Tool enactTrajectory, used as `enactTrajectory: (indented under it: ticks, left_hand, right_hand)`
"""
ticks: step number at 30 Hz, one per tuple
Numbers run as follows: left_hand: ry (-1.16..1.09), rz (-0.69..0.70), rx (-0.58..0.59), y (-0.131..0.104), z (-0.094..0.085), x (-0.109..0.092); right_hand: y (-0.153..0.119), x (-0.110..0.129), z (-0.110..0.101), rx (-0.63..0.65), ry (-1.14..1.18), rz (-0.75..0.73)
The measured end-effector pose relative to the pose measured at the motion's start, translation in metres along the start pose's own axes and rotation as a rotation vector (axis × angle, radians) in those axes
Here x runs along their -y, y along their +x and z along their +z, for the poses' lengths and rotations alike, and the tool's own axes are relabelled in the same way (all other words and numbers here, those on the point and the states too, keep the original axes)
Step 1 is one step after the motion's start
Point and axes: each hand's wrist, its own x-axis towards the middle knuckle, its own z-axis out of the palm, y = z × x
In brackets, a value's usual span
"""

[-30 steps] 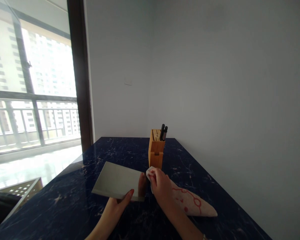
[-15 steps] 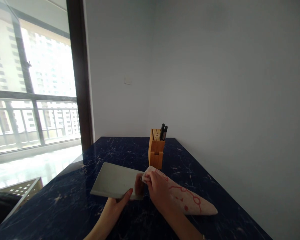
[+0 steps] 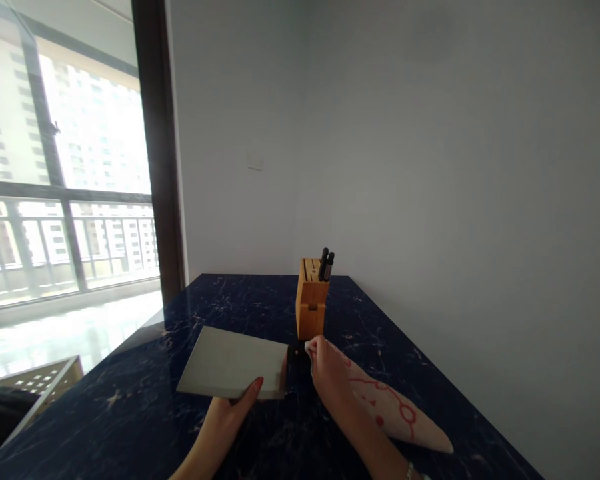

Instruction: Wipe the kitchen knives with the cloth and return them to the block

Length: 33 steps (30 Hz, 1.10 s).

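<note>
A cleaver (image 3: 233,363) with a broad grey blade is held flat above the table, its black handle pointing right. My left hand (image 3: 233,403) grips the blade from below at its near edge, thumb on top. My right hand (image 3: 327,370) pinches a white cloth with red markings (image 3: 397,407) beside the cleaver's handle; the cloth trails to the right under my forearm. Just beyond stands a wooden knife block (image 3: 311,307) with two black-handled tools in its right-hand slots.
The dark blue marble-patterned table (image 3: 253,293) reaches to the grey wall (image 3: 430,200). At the lower left is a pale perforated basket (image 3: 55,383) with something dark in it. A window (image 3: 95,167) lies to the left.
My right hand has moved right with the cloth, away from the blade, and the cleaver's black handle shows now. My left hand keeps its grip on the blade.
</note>
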Motion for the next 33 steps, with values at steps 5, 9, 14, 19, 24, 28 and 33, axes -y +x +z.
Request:
enactTrajectory:
  ticks: [5, 9, 14, 19, 24, 28, 33]
  left_hand:
    - [0.018, -0.021, 0.002, 0.002, -0.002, -0.001]
    - [-0.045, -0.017, -0.019, 0.003, -0.003, 0.000]
    - [-0.063, -0.056, 0.014, 0.002, -0.003, 0.000]
    - [-0.066, -0.044, -0.025, 0.000, -0.001, -0.003]
    - [-0.074, -0.038, 0.025, 0.003, -0.004, 0.002]
    - [-0.073, -0.034, 0.077, 0.006, -0.007, 0.009]
    - [-0.100, -0.059, 0.040, 0.005, -0.005, 0.007]
  right_hand:
    - [-0.001, -0.006, 0.001, 0.075, -0.065, 0.052]
    - [0.001, -0.019, -0.002, 0.138, -0.141, 0.121]
    - [0.005, -0.026, -0.007, 0.193, -0.177, 0.165]
    - [0.005, -0.021, -0.009, 0.234, -0.186, 0.198]
    - [0.005, -0.019, -0.008, 0.255, -0.172, 0.213]
    - [0.003, -0.016, -0.008, 0.256, -0.142, 0.205]
    - [0.002, -0.010, -0.009, 0.256, -0.059, 0.188]
